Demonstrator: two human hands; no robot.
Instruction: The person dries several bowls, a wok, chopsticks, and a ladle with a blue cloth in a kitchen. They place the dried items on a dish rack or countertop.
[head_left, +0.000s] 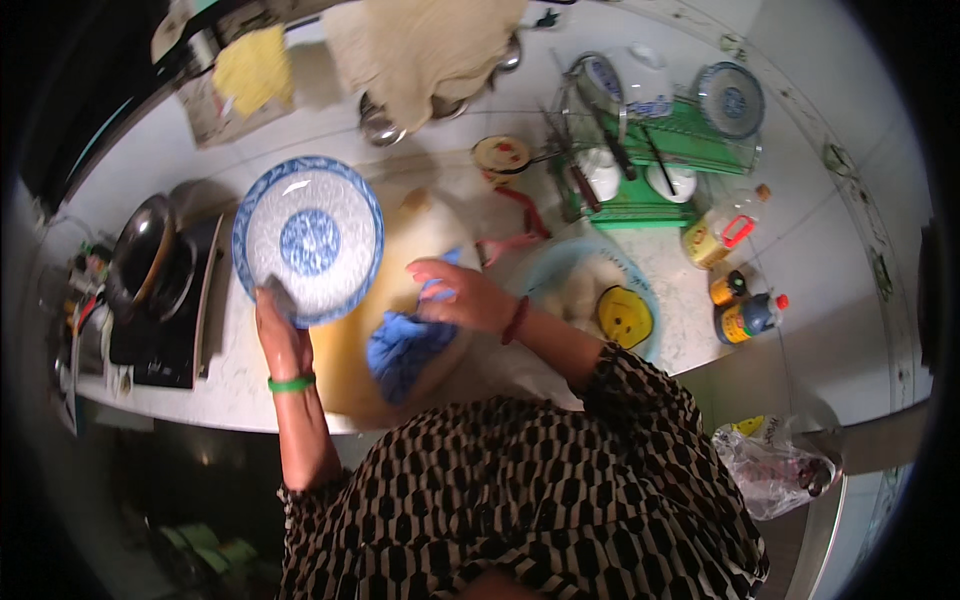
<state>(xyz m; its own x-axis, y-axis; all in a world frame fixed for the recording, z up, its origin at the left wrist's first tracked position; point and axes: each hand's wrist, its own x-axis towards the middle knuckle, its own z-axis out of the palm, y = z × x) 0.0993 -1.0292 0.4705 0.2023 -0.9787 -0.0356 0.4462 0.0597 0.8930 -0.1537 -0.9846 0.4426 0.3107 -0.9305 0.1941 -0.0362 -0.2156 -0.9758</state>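
My left hand (281, 326) grips the lower rim of a blue-and-white patterned plate (345, 217), thumb on its face, and holds it up over the left part of the counter. To its right, my right hand (465, 296) is slightly blurred, with its fingers apart, at the upper end of a crumpled blue cloth (405, 349). Whether the fingertips touch the cloth, I cannot tell. Beneath the cloth is a round, yellowish board (345, 382), partly hidden by the plate and my arms.
A black wok (142, 247) sits on a dark cooktop (161, 349) at the left. Right of the board is a light blue basin (649, 277) with a yellow item inside. Behind stands a green dish rack (645, 223); bottles, including an oil bottle (709, 236), line the right side.
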